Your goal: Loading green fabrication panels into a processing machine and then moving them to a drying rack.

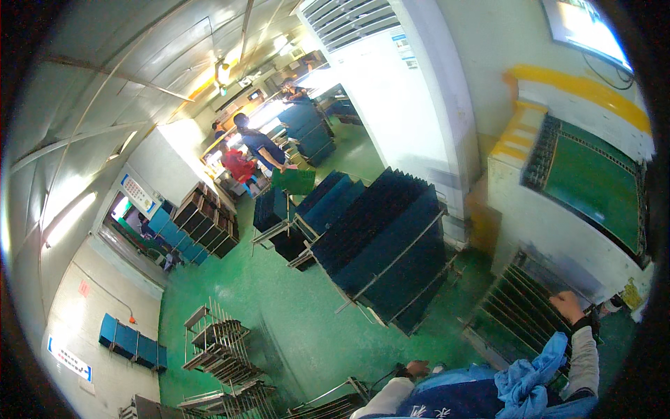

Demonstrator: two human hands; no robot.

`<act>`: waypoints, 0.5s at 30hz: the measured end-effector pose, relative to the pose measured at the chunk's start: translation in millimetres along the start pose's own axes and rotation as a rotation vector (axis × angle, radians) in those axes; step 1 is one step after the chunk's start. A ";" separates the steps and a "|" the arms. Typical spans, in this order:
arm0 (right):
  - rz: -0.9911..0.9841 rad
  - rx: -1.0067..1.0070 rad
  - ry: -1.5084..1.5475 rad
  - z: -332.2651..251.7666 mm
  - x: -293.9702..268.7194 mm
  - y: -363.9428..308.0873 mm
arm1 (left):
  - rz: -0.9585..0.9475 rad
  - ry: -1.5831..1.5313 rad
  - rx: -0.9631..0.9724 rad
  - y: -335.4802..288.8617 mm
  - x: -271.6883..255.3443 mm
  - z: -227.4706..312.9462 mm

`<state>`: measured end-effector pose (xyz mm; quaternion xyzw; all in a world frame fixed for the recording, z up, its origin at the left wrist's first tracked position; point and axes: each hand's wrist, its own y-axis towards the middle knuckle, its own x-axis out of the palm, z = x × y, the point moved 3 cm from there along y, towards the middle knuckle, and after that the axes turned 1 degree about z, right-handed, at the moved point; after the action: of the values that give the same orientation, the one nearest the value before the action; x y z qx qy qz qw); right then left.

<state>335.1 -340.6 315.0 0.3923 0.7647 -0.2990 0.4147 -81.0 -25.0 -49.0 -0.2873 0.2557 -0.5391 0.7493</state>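
Slotted rack just left of my right hand

My right hand [568, 307] is at the right end of the dark slotted rack [520, 305], with most of the rack lying to its left in my view. The pale-edged slats run slantwise, from upper left down to lower right, so their lower-right ends point toward my fingers. (Whether those pale lines are bare slats or the edges of boards standing in it, I cannot tell.) Of my two hands the right is clearly the nearer; my left hand [418, 369] is low in front of me, well apart from the rack.

My right fingers look loosely bent, but I cannot tell how far open the hand is, nor whether it touches the rack's end or grips anything. My left hand is small and partly shaded; its opening is unclear too, and I see nothing definite in it.

Above the rack, a green panel [593, 192] lies on the white machine [508, 216].
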 end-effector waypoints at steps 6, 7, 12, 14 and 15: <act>0.180 -0.126 0.153 7.4 10.6 13.4 | -0.030 0.248 0.224 -15.8 -10.7 5.4; 0.161 -0.139 0.166 -0.3 12.2 18.0 | -0.060 0.012 0.126 -16.2 -15.1 -5.4; 0.032 -0.010 0.141 4.9 -0.2 14.0 | 0.004 0.051 -0.027 -19.9 -1.8 24.4; 0.019 -0.033 0.181 -0.8 -2.8 15.2 | 0.041 -0.091 -0.049 -12.6 -5.3 7.3; 0.009 -0.056 0.201 -7.1 -2.0 17.9 | 0.055 0.039 0.042 -6.2 -10.7 -5.6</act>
<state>348.1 -326.5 317.8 0.4119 0.8088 -0.2349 0.3477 -92.0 -17.1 -47.8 -0.2539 0.2668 -0.5289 0.7646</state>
